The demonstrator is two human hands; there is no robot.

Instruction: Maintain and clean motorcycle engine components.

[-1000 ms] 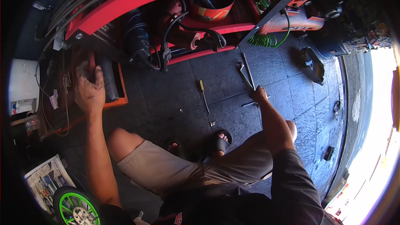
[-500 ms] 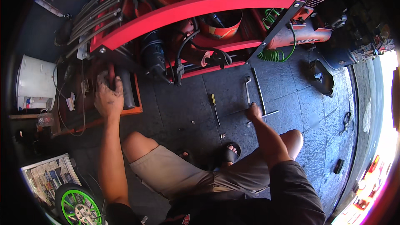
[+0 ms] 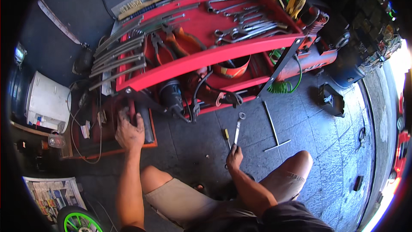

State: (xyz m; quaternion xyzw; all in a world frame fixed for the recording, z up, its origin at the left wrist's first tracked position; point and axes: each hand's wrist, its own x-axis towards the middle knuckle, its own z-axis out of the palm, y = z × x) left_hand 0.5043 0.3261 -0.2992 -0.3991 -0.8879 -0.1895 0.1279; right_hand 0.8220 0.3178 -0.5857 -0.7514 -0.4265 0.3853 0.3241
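Observation:
My left hand [image 3: 128, 131] is closed round a dark red object [image 3: 131, 103] at the low orange tray [image 3: 153, 144], beside a dark roll [image 3: 148, 131]; its far end is hidden. My right hand [image 3: 234, 159] grips a long silver ring spanner [image 3: 238, 129] over the floor, close to a yellow-handled screwdriver [image 3: 227, 135]. A long T-shaped wrench [image 3: 272, 126] lies to the right.
Ahead stands a red tool cart [image 3: 214, 53] with spanners, pliers and a drill. An air compressor [image 3: 304, 64], black tray [image 3: 330, 101], white bin [image 3: 45, 103], newspapers [image 3: 53, 193] and green-rimmed wheel [image 3: 77, 221] surround me. A doorway sill [image 3: 375, 116] runs along the right.
My right hand has moved left and toward me with the spanner, away from the T-shaped wrench. My left hand stays at the tray. The view has tilted up, showing more of the cart top.

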